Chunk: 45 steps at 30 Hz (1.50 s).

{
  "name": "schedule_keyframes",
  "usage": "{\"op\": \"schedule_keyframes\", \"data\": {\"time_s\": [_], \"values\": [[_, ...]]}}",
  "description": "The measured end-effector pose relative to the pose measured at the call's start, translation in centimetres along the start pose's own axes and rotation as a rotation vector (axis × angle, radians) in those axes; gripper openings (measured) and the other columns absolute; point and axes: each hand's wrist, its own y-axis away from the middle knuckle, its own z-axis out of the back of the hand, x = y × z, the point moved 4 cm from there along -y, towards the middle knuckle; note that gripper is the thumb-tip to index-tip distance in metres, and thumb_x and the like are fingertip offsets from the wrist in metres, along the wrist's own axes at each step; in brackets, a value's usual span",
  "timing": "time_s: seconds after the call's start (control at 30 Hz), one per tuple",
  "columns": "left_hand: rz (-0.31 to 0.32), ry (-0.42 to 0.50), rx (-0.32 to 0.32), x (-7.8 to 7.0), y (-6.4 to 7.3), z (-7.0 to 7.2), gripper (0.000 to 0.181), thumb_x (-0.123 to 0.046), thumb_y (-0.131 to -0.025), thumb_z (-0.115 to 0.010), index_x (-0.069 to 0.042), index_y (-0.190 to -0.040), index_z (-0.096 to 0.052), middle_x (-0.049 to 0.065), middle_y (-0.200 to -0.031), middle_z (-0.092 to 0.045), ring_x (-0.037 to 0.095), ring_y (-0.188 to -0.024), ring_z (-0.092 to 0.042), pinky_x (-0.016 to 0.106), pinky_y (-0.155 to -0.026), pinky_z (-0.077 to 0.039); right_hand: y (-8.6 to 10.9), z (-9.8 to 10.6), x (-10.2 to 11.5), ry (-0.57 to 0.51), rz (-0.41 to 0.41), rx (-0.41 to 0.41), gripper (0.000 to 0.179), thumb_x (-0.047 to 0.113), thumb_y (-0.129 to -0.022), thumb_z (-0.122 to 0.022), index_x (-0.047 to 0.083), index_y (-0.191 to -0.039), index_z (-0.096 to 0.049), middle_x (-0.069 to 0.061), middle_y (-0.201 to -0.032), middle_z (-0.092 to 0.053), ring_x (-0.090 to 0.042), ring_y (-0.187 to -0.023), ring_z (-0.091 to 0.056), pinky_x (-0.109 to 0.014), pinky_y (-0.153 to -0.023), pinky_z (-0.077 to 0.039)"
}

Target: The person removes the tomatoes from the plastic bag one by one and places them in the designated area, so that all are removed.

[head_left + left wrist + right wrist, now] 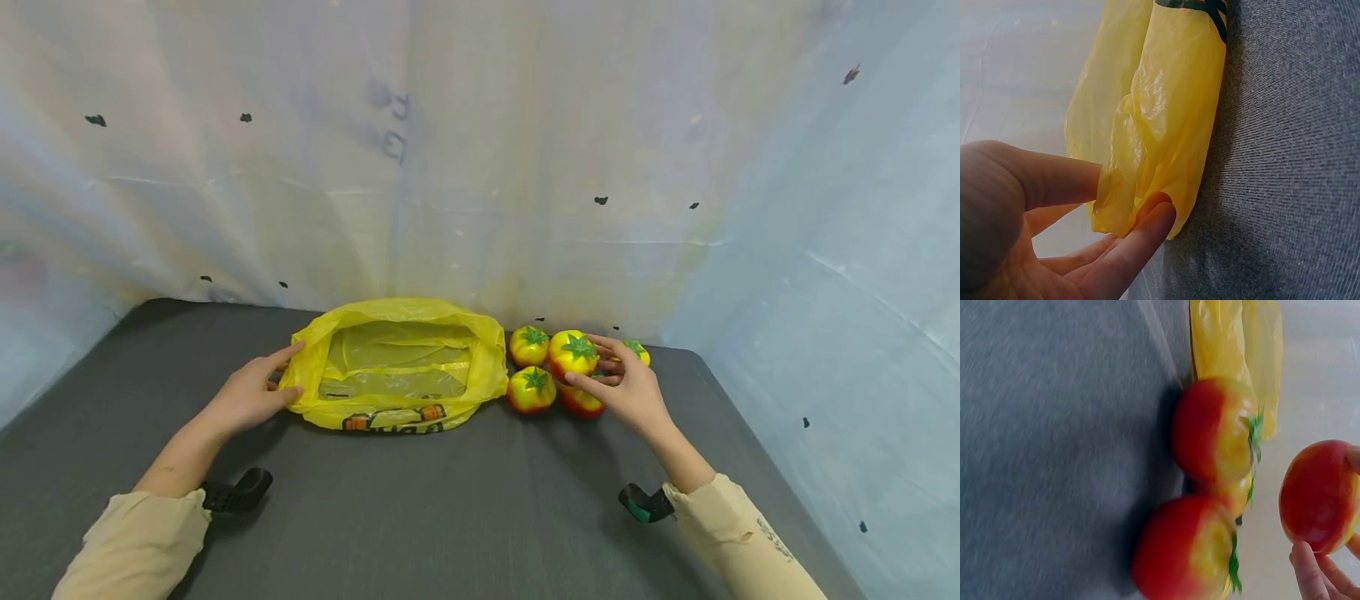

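A yellow plastic bag point(491, 358) lies on the dark table with its mouth spread wide, facing up. My left hand point(247, 396) pinches the bag's left end; in the left wrist view the thumb and fingers point(1147, 234) close on the thin film point(1175, 112). With its thumb and fingertips, my right hand point(636, 392) holds a red-and-yellow tomato point(573, 356) with a green star-shaped top. In the right wrist view this held tomato point(1317, 497) is raised above the others. Beneath and beside it sit more tomatoes point(532, 390), one partly hidden behind the right hand.
The tomatoes stand close to the bag's right side, including one point(529, 346) at the back near the wall sheet. A pale hanging sheet point(480, 208) borders the table's point(450, 517) back and sides. Black straps point(238, 492) show at both wrists.
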Motion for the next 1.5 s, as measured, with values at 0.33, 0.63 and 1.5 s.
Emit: {"op": "schedule_keyframes", "data": {"time_s": [0.33, 0.63, 1.5], "values": [[0.009, -0.027, -0.016, 0.0, -0.1, 0.0, 0.070, -0.014, -0.092, -0.058, 0.008, -0.148, -0.021, 0.045, -0.129, -0.037, 0.053, -0.095, -0.058, 0.049, -0.068, -0.054, 0.1, 2.2, -2.3, 0.024, -0.050, -0.035, 0.074, 0.046, -0.083, -0.071, 0.014, -0.144, -0.042, -0.020, -0.136, -0.050, -0.039, -0.116, -0.057, -0.050, -0.093, -0.049], [0.011, -0.036, -0.037, 0.4, 0.2, 0.0, 0.070, -0.013, -0.092, -0.058, 0.009, -0.148, -0.021, 0.044, -0.127, -0.038, 0.052, -0.094, -0.058, 0.047, -0.066, -0.053, 0.1, 3.7, -4.4, 0.089, -0.101, -0.046, 0.076, 0.050, -0.085, -0.068, 0.014, -0.146, -0.039, -0.022, -0.139, -0.046, -0.040, -0.121, -0.053, -0.054, -0.092, -0.048], [-0.017, -0.060, -0.061, 0.1, 0.0, 0.0, 0.072, -0.011, -0.090, -0.063, 0.010, -0.146, -0.024, 0.043, -0.121, -0.043, 0.045, -0.085, -0.061, 0.045, -0.063, -0.053, 1.9, 3.8, -8.7, 0.165, -0.264, -0.003, 0.079, 0.051, -0.085, -0.066, 0.005, -0.144, -0.039, -0.029, -0.137, -0.046, -0.042, -0.119, -0.053, -0.052, -0.090, -0.049]]}}
